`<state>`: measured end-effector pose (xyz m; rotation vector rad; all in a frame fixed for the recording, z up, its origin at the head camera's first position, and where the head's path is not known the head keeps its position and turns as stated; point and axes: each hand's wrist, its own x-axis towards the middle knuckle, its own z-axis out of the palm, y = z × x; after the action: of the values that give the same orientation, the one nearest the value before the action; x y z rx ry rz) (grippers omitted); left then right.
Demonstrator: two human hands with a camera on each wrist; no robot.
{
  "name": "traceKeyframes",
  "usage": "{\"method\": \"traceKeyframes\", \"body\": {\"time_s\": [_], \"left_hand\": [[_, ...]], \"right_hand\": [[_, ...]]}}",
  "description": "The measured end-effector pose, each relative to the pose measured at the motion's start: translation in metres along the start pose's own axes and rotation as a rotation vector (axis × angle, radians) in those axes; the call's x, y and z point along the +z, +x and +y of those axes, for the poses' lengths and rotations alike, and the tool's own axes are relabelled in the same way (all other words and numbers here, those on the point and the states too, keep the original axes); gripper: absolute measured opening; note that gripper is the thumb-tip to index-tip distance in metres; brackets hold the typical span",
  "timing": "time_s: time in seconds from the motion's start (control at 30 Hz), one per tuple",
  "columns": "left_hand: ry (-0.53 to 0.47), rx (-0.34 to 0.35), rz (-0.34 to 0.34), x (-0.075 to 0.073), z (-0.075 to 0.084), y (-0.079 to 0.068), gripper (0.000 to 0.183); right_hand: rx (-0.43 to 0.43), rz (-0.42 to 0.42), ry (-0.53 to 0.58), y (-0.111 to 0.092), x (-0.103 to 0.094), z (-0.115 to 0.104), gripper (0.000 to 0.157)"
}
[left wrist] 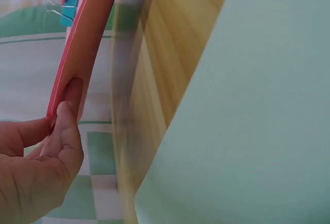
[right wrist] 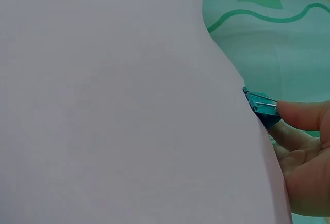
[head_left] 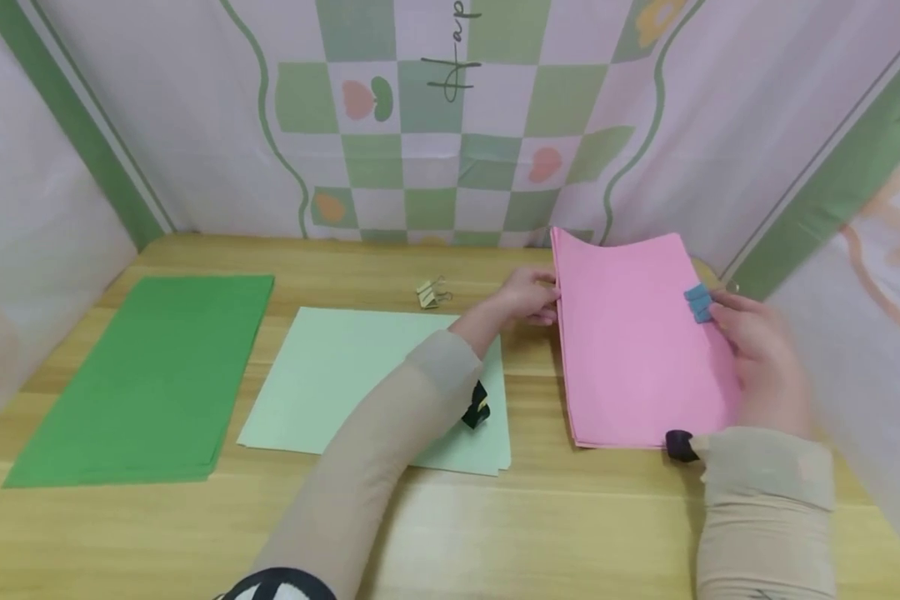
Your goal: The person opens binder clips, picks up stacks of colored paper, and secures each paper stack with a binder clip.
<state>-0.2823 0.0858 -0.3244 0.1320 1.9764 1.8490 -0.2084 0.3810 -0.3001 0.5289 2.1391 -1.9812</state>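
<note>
Fingers of the left hand pinch the near-side long edge of some pink sheets, thumb on one face and fingertips on the other. Across from it, the right hand grips a blue binder clip, thumb against the clip and fingers behind, where it sits on the sheets' opposite long edge. Between the two hands the pink stack bows, its far edge dipping in the middle; whether its near edge touches the table, I can't tell. Under the left forearm lie mint-green sheets, slightly fanned at one corner. Left of the left hand, just past those sheets, is a gold binder clip. Farthest to its left lie dark green sheets. Beyond both hands hangs a checked cloth.
</note>
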Motion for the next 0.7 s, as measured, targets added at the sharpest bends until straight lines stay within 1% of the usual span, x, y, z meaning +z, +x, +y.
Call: {"method": "traceKeyframes", "body": {"time_s": [0.07,0.13,0.27,0.37,0.43,0.5,0.6,0.67,0.7], "left_hand": [[0.030,-0.001,-0.027,0.003,-0.001,0.000,0.041],[0.066,-0.001,-0.042,0.006,-0.001,0.000,0.042],[0.139,-0.002,-0.060,0.010,-0.003,-0.001,0.046],[0.192,-0.009,-0.074,0.010,-0.005,-0.002,0.048],[0.212,-0.020,-0.082,0.009,-0.008,-0.002,0.046],[0.221,-0.027,-0.091,0.007,-0.010,-0.002,0.044],[0.228,-0.034,-0.110,0.003,-0.012,-0.003,0.039],[0.240,-0.036,-0.116,0.001,-0.013,-0.003,0.037],[0.246,-0.036,-0.118,0.000,-0.014,-0.003,0.037]], "right_hand": [[0.003,-0.015,-0.023,-0.002,-0.005,0.002,0.074],[-0.010,-0.021,-0.009,-0.003,-0.008,0.004,0.075],[-0.028,-0.028,-0.022,-0.003,-0.007,0.006,0.072],[-0.047,-0.037,-0.027,-0.002,-0.005,0.008,0.055],[-0.067,-0.052,-0.036,0.000,-0.004,0.009,0.041],[-0.071,-0.065,-0.042,0.002,-0.002,0.010,0.030],[-0.062,-0.078,-0.078,0.004,0.001,0.012,0.030],[-0.050,-0.082,-0.076,0.005,0.002,0.012,0.031],[-0.041,-0.078,-0.103,0.005,0.003,0.012,0.031]]}}
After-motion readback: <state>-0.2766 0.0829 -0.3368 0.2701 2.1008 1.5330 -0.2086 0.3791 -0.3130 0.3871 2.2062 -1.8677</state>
